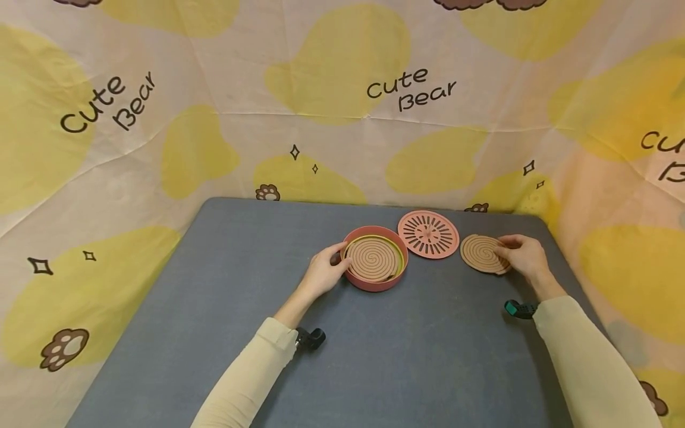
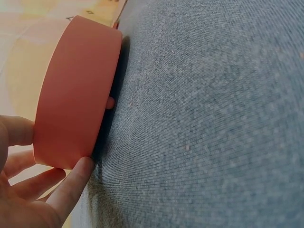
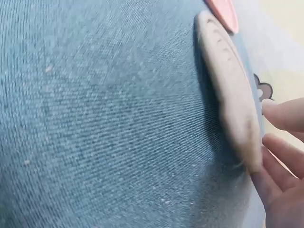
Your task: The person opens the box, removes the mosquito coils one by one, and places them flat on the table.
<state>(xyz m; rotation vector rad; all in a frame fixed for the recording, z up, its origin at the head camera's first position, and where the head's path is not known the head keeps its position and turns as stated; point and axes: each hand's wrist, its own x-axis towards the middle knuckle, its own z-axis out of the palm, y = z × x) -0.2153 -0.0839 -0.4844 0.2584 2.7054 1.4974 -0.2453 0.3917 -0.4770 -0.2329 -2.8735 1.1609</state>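
Note:
My left hand (image 1: 324, 270) grips the left side of a round red mosquito coil holder (image 1: 373, 286), thumb at the rim and fingers against its outer wall. Within the holder lies a tan spiral mosquito coil (image 1: 373, 258), a yellow-green ring showing around it. In the left wrist view, the holder's smooth red wall (image 2: 78, 90) and a small foot under it are visible. Farther right, my right hand (image 1: 525, 259) pinches the right edge of a second tan coil (image 1: 479, 252), thumb on top. The right wrist view shows this coil (image 3: 228, 80) edge-on, close over the table with a shadow beside it.
A pink slotted lid (image 1: 428, 235) lies between the holder and the second coil, near the table's back edge. The blue-grey table (image 1: 407, 362) meets a printed cloth backdrop (image 1: 342, 77) at the back and sides. Dark wrist-worn devices sit at both cuffs.

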